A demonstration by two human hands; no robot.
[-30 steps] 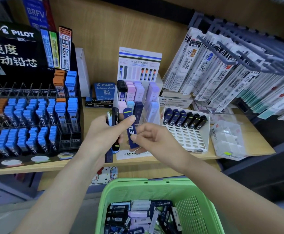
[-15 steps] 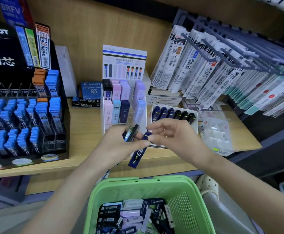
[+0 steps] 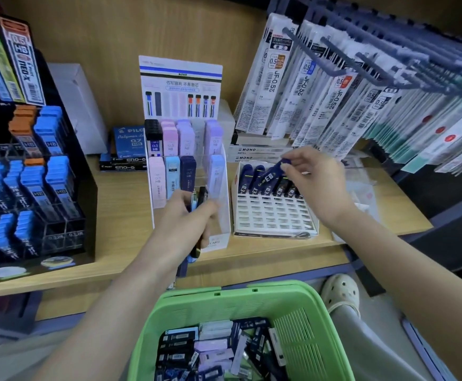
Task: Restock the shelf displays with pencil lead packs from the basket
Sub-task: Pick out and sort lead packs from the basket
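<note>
My right hand pinches the top of a dark blue lead pack and holds it tilted over the back row of the white grid display, among the blue and black packs standing there. My left hand grips a small bundle of lead packs, black and blue, in front of the clear acrylic stand with pastel packs. A green basket below the shelf holds several more packs.
A black Pilot rack full of blue and orange lead tubes stands at the left. Refill packs hang on grey pegs at the right. Boxes lie at the back of the wooden shelf. A foot in a cream clog stands beside the basket.
My right hand took the dark blue pack away from my left hand and carried it right and up to the white grid display. My left hand stayed with its bundle.
</note>
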